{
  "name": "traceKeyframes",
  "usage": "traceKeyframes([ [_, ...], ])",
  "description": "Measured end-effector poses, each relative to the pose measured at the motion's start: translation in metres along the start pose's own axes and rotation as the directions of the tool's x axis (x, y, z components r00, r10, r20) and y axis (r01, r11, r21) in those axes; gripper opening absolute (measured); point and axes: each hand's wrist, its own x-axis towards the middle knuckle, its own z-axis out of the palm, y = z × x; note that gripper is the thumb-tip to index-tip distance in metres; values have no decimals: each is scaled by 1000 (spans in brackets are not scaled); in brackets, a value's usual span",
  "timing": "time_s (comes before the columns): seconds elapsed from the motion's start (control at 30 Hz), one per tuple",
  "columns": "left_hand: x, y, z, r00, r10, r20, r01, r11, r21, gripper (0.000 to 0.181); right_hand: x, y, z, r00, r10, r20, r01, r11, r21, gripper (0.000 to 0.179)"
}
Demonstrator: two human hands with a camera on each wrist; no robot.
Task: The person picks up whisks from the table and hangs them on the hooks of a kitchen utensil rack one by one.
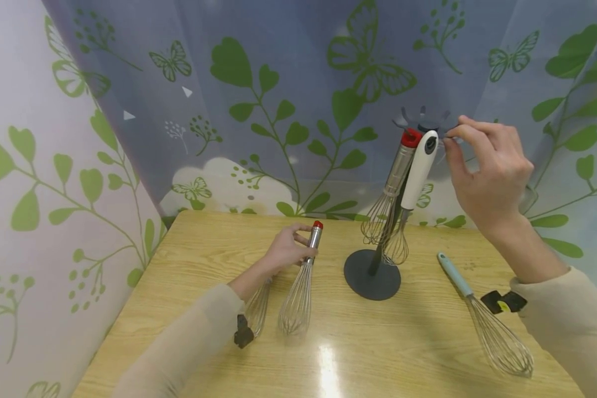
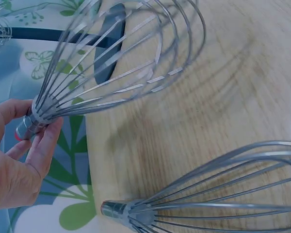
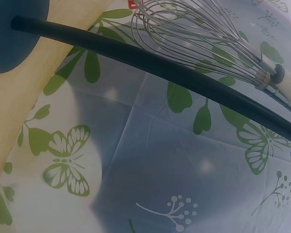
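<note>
My left hand (image 1: 284, 250) grips the steel handle of a red-ended whisk (image 1: 315, 237), its wires pointing down toward the table. In the left wrist view, fingers and thumb wrap that whisk's handle (image 2: 35, 119). High on the right, my right hand (image 1: 495, 168) pinches a hook at the top of a dark whisk stand (image 1: 372, 279). From the stand's near hooks hang a red-topped steel whisk (image 1: 394, 176) and a white-handled whisk (image 1: 418, 174). The right wrist view shows the stand's pole (image 3: 136, 58) but not the hand.
A whisk with a light blue handle (image 1: 455, 275) lies at the right on the wooden table (image 1: 378, 342). Another steel whisk (image 2: 140, 213) lies partly under my left forearm. Behind the table hangs a curtain (image 1: 288, 72) printed with leaves and butterflies.
</note>
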Motion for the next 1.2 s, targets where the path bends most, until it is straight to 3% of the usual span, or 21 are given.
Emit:
traceKeyframes([
  [0.57,6,28,9,996,74,-46,-73,997,28,66,1,0,0,1000,1,7,-1,1000,-6,15],
  [0.77,8,39,12,996,86,-36,-84,995,56,65,0,0,-1,1000,5,15,-5,1000,-11,16],
  [1.2,13,54,17,985,163,-62,-157,983,95,64,1,0,-1,1000,10,14,-10,1000,0,17],
])
